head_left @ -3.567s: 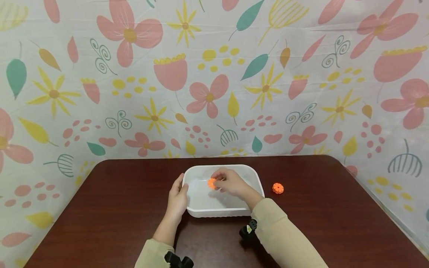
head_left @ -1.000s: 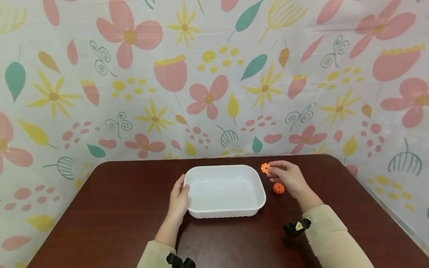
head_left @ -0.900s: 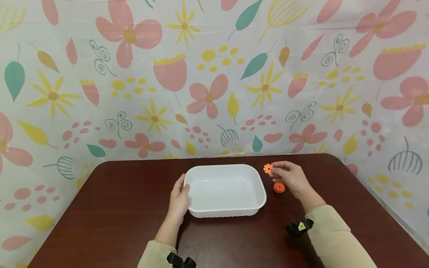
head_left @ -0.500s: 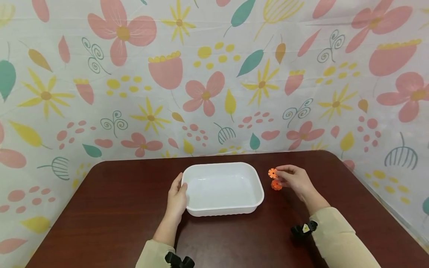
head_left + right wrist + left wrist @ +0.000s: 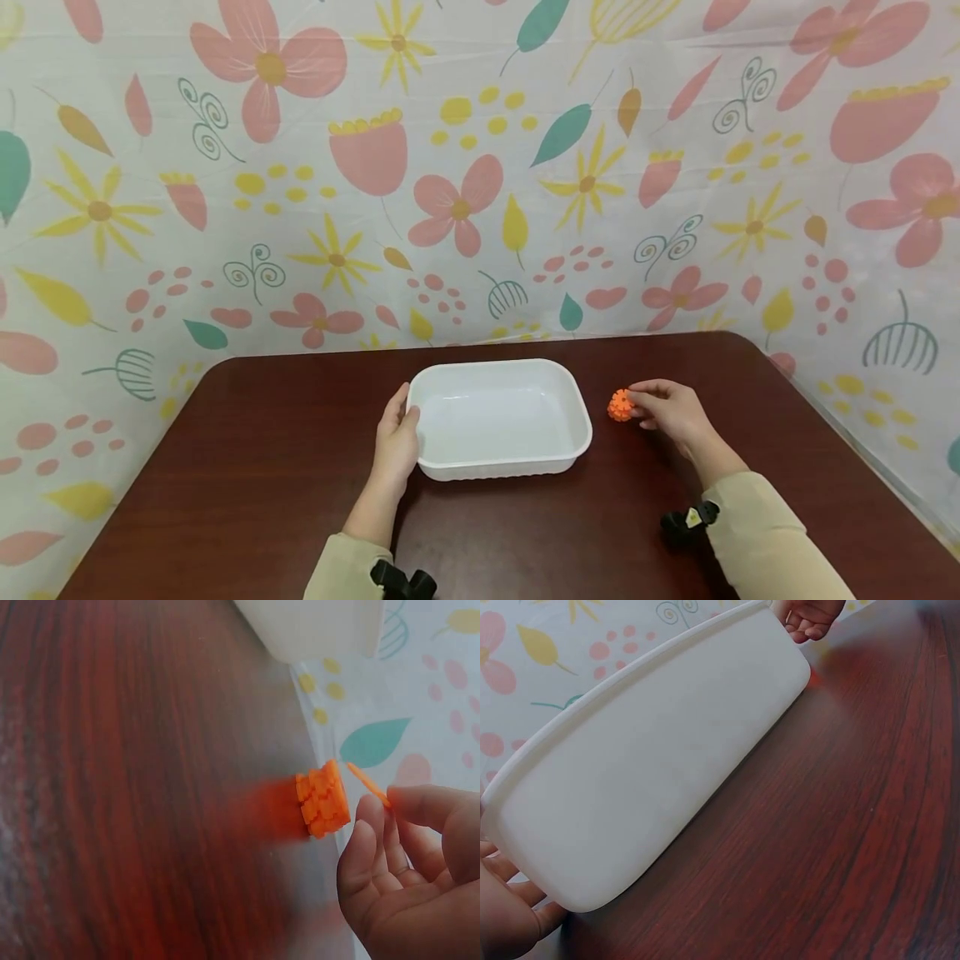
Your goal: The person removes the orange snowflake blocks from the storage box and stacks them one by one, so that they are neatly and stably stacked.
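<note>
My right hand pinches a thin orange notched disc between thumb and fingers. Just above a short stack of similar orange discs on the table, the held disc hangs tilted, with a narrow gap showing in the right wrist view. From the head, disc and stack overlap. At the left end of a white rectangular plastic tray, my left hand grips the wall, thumb at the rim and fingers along the outside. The tray's inside holds nothing visible.
A dark reddish-brown wooden table with rounded far corners carries everything. Behind it hangs a white cloth printed with flowers and leaves. Black wrist cameras sit on both sleeves.
My right hand took the orange disc out of the tray, carried it right, then lowered it toward the stack beside the tray. The left hand keeps its grip on the tray.
</note>
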### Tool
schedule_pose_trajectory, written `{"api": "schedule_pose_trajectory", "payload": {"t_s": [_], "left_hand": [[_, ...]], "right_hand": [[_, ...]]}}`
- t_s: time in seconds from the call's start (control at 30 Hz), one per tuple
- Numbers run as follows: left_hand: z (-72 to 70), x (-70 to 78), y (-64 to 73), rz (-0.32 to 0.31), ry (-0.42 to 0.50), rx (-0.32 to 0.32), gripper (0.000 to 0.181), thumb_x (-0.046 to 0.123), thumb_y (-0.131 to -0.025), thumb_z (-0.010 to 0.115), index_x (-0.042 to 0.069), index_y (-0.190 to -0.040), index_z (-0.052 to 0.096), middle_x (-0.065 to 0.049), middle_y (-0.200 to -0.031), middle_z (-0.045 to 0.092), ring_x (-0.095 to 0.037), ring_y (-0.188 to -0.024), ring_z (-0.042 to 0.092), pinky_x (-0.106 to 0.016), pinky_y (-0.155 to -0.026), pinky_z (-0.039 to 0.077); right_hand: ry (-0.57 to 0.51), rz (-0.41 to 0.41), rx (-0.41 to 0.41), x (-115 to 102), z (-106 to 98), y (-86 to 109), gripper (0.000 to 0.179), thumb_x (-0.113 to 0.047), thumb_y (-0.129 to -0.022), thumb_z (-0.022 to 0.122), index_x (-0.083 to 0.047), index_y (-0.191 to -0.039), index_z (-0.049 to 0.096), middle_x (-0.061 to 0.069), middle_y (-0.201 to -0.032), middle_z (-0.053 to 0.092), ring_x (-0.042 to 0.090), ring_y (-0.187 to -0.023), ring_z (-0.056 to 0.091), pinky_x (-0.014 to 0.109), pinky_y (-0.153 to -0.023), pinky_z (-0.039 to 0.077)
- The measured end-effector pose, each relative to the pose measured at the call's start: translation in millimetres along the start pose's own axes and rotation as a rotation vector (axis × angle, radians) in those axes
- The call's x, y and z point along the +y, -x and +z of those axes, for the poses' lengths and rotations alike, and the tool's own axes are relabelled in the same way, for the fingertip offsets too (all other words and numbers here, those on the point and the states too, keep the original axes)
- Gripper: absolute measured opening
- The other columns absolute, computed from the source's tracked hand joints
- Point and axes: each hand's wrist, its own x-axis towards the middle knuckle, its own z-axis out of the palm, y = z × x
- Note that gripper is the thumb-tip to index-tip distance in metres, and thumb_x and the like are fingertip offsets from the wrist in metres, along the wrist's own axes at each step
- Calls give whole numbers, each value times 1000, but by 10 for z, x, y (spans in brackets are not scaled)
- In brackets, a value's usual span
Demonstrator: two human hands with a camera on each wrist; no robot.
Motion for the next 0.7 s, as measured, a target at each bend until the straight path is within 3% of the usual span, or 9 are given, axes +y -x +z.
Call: {"api": "schedule_pose_trajectory", "payload": {"t_s": [0.33,0.7], "left_hand": [[11,6,-8,-8,-2,-1,50,14,-100,38,8,-149,28,-12,-155,28,-27,-142,25,-46,-115,25],[7,20,-8,-4,-3,-4,50,14,-100,38,8,-149,28,-14,-154,28,-29,-142,26,-48,-115,25]], "right_hand": [[65,9,27,5,16,14,44,-27,-92,61,6,-121,56,-1,-85,67,9,-72,66,28,-63,56],[140,20,62,25,34,-1,42,-26,-92,60,6,-119,57,10,-94,67,10,-72,64,27,-62,55]]}}
